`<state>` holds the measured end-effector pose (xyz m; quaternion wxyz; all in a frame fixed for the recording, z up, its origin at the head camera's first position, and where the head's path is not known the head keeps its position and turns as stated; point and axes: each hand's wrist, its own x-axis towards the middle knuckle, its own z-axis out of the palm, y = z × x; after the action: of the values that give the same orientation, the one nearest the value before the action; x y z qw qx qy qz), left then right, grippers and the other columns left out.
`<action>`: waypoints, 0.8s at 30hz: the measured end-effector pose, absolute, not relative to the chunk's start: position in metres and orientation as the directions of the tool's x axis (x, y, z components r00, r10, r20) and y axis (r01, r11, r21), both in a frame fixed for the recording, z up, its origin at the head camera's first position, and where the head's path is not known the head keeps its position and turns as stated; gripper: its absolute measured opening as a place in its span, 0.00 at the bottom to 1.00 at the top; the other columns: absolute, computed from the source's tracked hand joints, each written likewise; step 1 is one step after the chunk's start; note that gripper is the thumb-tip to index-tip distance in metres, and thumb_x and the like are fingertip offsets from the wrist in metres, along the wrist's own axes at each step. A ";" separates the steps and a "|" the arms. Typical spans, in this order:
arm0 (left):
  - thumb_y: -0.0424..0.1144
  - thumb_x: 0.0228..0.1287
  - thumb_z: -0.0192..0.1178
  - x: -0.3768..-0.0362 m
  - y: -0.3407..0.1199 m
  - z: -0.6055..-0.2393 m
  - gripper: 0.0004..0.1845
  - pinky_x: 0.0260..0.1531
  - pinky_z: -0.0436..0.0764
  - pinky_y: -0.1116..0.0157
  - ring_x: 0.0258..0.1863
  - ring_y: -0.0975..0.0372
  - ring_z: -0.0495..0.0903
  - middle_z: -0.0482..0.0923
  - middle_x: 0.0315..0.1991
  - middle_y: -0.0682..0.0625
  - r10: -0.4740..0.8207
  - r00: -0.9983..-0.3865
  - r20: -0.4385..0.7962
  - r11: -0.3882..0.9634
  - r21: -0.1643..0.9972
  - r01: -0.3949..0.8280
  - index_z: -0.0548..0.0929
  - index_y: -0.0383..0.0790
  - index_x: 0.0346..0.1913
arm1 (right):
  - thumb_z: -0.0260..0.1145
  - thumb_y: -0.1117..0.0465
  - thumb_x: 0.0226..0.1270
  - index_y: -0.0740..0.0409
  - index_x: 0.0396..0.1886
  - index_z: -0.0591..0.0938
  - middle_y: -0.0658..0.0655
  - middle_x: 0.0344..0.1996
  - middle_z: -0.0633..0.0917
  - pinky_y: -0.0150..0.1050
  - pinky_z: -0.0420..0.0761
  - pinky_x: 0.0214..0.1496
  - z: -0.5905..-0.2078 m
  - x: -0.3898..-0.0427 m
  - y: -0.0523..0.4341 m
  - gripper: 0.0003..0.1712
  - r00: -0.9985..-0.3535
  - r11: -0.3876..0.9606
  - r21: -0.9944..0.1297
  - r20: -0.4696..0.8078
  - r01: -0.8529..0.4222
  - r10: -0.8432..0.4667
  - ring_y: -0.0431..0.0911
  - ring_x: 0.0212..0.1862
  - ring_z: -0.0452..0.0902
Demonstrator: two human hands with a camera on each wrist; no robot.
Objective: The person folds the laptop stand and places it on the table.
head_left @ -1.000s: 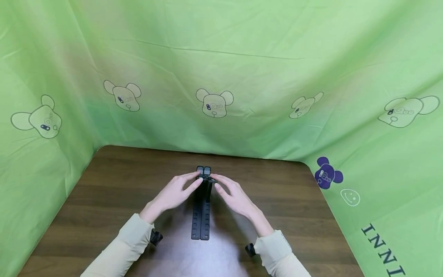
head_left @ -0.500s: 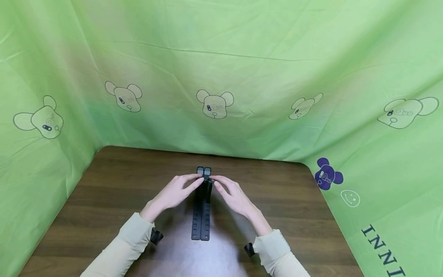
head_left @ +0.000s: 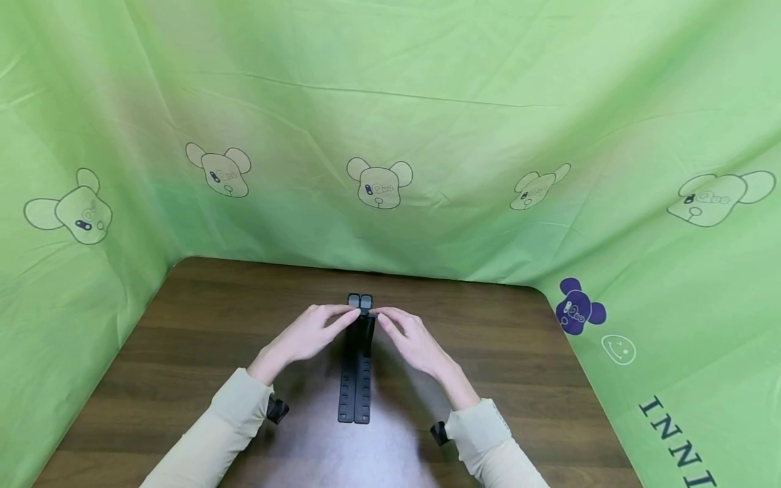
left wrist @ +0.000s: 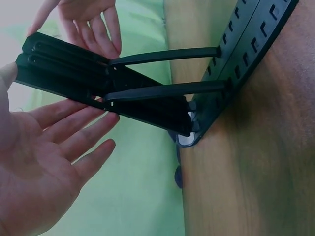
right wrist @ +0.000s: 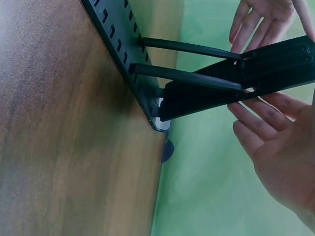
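A black folding laptop stand (head_left: 354,393) lies lengthwise on the table, its slotted rails side by side. In the left wrist view, its raised panel (left wrist: 74,64) slants up from the far end of the base, and two thin struts (left wrist: 167,91) run from it into the slots. My left hand (head_left: 308,335) holds the panel's left edge near the top, between thumb and fingers. On the opposite edge my right hand (head_left: 417,342) does likewise; its fingers (right wrist: 263,118) touch the panel's side, while its thumb is mostly cut off in the right wrist view.
The brown wooden table (head_left: 500,366) has a green curtain (head_left: 464,230) with printed bear heads along its back and sides. A small black camera (head_left: 276,410) sits below the left cuff, another (head_left: 439,432) below the right.
Both hands have drawn slightly closer together at the raised end, and the dark parts between their fingertips look narrower. The base rails stay in place.
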<state>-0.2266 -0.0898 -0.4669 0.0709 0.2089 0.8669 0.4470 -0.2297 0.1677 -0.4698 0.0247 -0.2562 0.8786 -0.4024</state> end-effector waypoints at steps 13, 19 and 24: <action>0.61 0.89 0.47 -0.237 -0.090 -0.461 0.32 0.76 0.79 0.46 0.74 0.51 0.82 0.86 0.70 0.43 0.443 -0.895 0.055 0.524 0.794 0.308 0.84 0.40 0.73 | 0.52 0.54 0.92 0.65 0.67 0.85 0.64 0.65 0.89 0.59 0.79 0.78 -0.464 -0.238 0.169 0.25 -0.861 0.544 -0.714 0.164 -0.441 -0.482 0.59 0.71 0.84; 0.63 0.88 0.46 -0.243 -0.090 -0.457 0.34 0.77 0.78 0.46 0.74 0.50 0.82 0.86 0.69 0.42 0.440 -0.897 0.046 0.531 0.792 0.301 0.85 0.40 0.72 | 0.51 0.54 0.92 0.67 0.67 0.85 0.67 0.65 0.89 0.59 0.79 0.78 -0.460 -0.243 0.169 0.25 -0.863 0.549 -0.716 0.150 -0.432 -0.483 0.61 0.71 0.84; 0.65 0.88 0.45 -0.249 -0.091 -0.454 0.35 0.77 0.77 0.45 0.74 0.50 0.82 0.86 0.69 0.42 0.435 -0.900 0.031 0.532 0.797 0.286 0.86 0.40 0.71 | 0.51 0.55 0.93 0.70 0.69 0.83 0.70 0.66 0.87 0.61 0.79 0.78 -0.456 -0.248 0.170 0.26 -0.872 0.563 -0.720 0.121 -0.407 -0.475 0.63 0.72 0.83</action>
<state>-0.2490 -0.0907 -0.4542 0.0858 0.2069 0.8711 0.4370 -0.2478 0.1697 -0.4560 0.0431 -0.2497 0.8829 -0.3953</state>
